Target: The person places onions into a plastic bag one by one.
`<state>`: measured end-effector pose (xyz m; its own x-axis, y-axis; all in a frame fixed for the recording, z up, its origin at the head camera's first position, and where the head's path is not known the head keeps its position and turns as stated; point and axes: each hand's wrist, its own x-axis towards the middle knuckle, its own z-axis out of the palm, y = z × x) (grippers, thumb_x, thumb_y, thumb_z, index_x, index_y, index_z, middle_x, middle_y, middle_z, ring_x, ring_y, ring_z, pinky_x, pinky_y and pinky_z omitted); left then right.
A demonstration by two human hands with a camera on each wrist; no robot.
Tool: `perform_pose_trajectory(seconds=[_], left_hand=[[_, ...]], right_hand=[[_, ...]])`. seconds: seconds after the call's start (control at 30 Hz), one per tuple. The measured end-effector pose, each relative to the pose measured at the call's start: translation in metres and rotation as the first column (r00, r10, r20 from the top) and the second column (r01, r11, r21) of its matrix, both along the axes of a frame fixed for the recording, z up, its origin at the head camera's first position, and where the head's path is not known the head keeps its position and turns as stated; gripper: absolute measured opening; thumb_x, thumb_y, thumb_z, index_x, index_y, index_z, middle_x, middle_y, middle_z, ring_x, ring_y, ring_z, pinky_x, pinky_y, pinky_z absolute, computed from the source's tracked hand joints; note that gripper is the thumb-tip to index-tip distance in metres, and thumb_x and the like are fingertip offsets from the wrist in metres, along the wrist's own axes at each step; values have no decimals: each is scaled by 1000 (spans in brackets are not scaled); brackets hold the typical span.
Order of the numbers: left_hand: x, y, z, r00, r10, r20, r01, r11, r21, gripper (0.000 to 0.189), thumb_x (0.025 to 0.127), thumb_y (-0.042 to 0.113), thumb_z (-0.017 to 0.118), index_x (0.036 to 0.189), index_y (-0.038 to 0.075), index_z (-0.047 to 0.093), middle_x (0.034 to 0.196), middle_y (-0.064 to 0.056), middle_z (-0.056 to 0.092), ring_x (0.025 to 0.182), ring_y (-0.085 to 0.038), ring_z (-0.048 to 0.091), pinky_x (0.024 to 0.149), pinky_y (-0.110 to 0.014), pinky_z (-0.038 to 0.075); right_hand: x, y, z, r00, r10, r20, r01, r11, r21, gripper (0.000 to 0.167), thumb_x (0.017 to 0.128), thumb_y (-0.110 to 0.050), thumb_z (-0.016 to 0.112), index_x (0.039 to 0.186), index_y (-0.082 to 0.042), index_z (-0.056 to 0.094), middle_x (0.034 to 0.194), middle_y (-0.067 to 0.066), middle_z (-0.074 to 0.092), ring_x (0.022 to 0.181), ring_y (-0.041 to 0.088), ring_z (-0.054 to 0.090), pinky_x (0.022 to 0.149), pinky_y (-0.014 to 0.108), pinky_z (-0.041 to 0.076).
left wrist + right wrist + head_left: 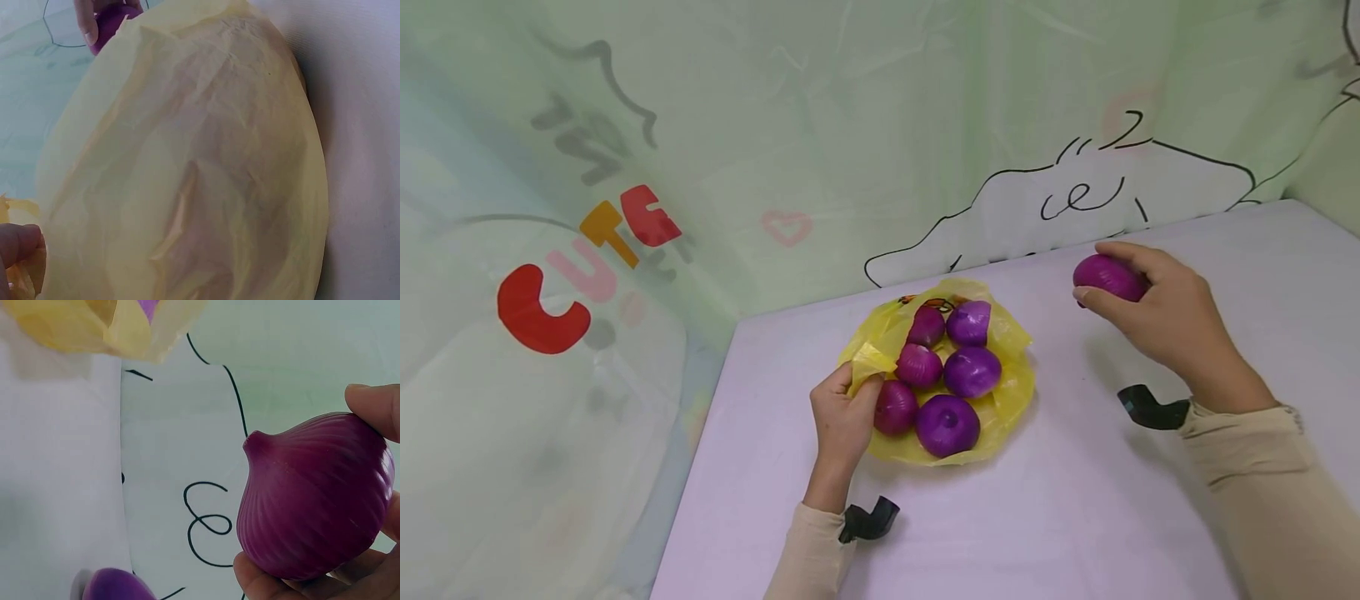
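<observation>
A yellow plastic bag (1015, 400) lies spread on the table with its mouth up, and several purple onions (972, 372) sit inside it. My left hand (841, 421) pinches the bag's rim at its left side. In the left wrist view the bag's wall (187, 144) fills most of the picture, with the thumb (22, 244) at the edge. Right of the bag, my right hand (1172, 312) holds a purple onion (312, 500) above the table, fingers and thumb around it. A second purple object (119, 587) shows partly at the bottom of the right wrist view.
A pale table (1075, 500) extends around the bag. Behind it hangs a light green curtain (850, 125) with black line drawings and coloured letters. A black bracket (871, 519) is on the left wrist and another black bracket (1152, 408) on the right.
</observation>
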<state>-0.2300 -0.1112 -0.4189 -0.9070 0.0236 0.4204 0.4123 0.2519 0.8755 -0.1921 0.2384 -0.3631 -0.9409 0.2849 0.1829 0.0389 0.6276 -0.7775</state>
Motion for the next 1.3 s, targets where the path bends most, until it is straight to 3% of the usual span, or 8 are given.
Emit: perform_pose_trajectory(seconds=[0.7,0.73,0.8,0.83,0.93,1.07,1.2,1.3], left_hand=[[0,-1,-1,1000,-8,3,8,1000,5,13,94,5,71,102,-1,80,93,-12,78,77,-18,62,69,-25,56],[0,-1,-1,1000,-9,3,9,1000,6,14,94,5,70,102,-1,80,93,-12,78,77,-18,62,69,-25,56],[0,-1,-1,1000,-10,4,10,1000,9,14,94,4,70,101,-1,80,93,-12,78,77,-18,62,68,-24,55],[0,-1,-1,1000,-10,5,10,1000,10,14,93,4,70,101,-1,80,93,-12,78,77,-18,62,68,-24,55],[0,-1,-1,1000,-7,5,7,1000,10,14,93,3,70,101,-1,80,93,-12,79,76,-17,62,66,-24,55],[-1,-1,0,1000,-2,3,2,1000,4,14,92,1,69,100,-2,80,93,-12,79,76,-17,63,65,-24,54],[-1,-1,0,1000,-6,1,6,1000,6,14,92,1,69,100,-1,80,93,-12,79,76,-17,62,65,-24,54],[-1,-2,0,1000,-10,6,10,1000,6,14,93,3,70,102,0,80,94,-11,79,77,-17,63,68,-24,55]], right_hand=[[-4,-24,8,997,58,-42,-59,998,-24,68,97,-37,72,155,-10,49,154,26,48,124,50,52,92,68,51],[-5,-25,8,997,62,-40,-63,998,-23,68,97,-37,72,155,-10,49,154,26,48,124,49,52,91,64,53],[-5,-26,9,997,69,-39,-70,997,-22,68,96,-37,74,154,-11,50,154,24,49,123,47,54,87,44,57],[-5,-27,10,997,73,-39,-74,997,-19,68,96,-37,74,154,-11,50,154,23,49,123,46,54,85,35,55],[-6,-31,10,995,86,-42,-86,996,-17,68,95,-37,76,153,-12,52,154,21,50,123,44,56,79,21,47],[-7,-37,11,993,103,-58,-105,994,-23,65,95,-36,76,151,-12,54,153,20,51,124,43,55,78,17,47],[-9,-44,13,987,130,-97,-134,990,-34,62,94,-31,77,148,-9,56,150,20,54,124,42,56,73,3,40],[-11,-49,13,983,148,-112,-152,988,-31,62,94,-28,78,148,-7,57,150,20,54,123,42,57,76,5,43]])
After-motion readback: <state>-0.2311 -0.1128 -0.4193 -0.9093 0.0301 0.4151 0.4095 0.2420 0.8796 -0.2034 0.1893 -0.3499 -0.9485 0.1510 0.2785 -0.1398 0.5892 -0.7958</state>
